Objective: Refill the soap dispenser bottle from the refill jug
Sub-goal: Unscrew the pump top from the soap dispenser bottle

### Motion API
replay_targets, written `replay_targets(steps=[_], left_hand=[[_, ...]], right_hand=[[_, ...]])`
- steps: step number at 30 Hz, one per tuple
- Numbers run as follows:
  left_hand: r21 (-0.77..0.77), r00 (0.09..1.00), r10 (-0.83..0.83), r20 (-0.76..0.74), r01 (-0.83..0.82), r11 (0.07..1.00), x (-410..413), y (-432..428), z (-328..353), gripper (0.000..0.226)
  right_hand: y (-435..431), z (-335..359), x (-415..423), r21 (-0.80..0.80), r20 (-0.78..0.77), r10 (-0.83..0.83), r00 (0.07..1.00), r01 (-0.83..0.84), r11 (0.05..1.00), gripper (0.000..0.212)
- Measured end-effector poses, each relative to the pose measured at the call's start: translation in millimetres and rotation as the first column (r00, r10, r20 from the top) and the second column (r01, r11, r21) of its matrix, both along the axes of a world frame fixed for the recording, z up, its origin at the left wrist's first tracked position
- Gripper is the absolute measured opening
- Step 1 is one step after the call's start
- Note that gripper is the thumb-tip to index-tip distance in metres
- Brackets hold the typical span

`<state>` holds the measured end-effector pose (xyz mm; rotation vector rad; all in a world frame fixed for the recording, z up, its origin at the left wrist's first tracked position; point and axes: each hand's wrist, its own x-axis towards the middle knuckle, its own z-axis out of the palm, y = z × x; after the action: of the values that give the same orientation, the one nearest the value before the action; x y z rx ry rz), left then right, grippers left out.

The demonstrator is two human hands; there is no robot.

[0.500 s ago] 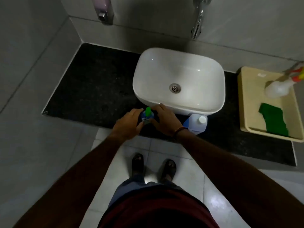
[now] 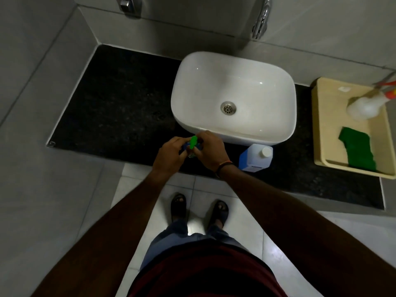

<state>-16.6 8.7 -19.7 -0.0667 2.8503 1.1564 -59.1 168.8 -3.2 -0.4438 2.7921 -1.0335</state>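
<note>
The soap dispenser bottle (image 2: 192,144), small with a green pump top, stands on the black counter just in front of the white basin. My left hand (image 2: 170,154) grips it from the left and my right hand (image 2: 211,151) closes on it from the right, so most of the bottle is hidden. The refill jug (image 2: 255,158), pale blue with a white cap on, stands upright on the counter to the right of my right hand, apart from it.
A white basin (image 2: 233,97) sits on the black counter (image 2: 120,108) under a wall tap (image 2: 260,22). At the right a beige tray (image 2: 321,146) holds a green sponge (image 2: 356,148) and a white spray bottle (image 2: 366,107). A wall dispenser (image 2: 128,5) hangs at top left.
Both hands have closed in tighter around the dispenser bottle, and the green pump top now tilts. The jug has not moved.
</note>
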Motion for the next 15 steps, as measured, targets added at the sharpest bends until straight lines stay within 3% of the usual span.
replay_targets(steps=[6, 11, 15], left_hand=[[0.017, 0.999, 0.033, 0.011, -0.033, 0.999, 2, 3, -7, 0.039], [0.044, 1.0, 0.027, 0.008, -0.028, 0.999, 1, 0, -9, 0.038], [0.062, 0.999, 0.038, -0.005, -0.038, 0.997, -2, 0, -11, 0.038]], right_hand=[[9, 2, -1, -0.102, -0.007, 0.127, 0.992, -0.127, 0.987, 0.033], [1, -1, 5, -0.211, 0.079, -0.091, 0.993, 0.106, 0.972, 0.036], [0, -3, 4, -0.266, 0.097, -0.09, 0.991, 0.113, 0.957, 0.031]])
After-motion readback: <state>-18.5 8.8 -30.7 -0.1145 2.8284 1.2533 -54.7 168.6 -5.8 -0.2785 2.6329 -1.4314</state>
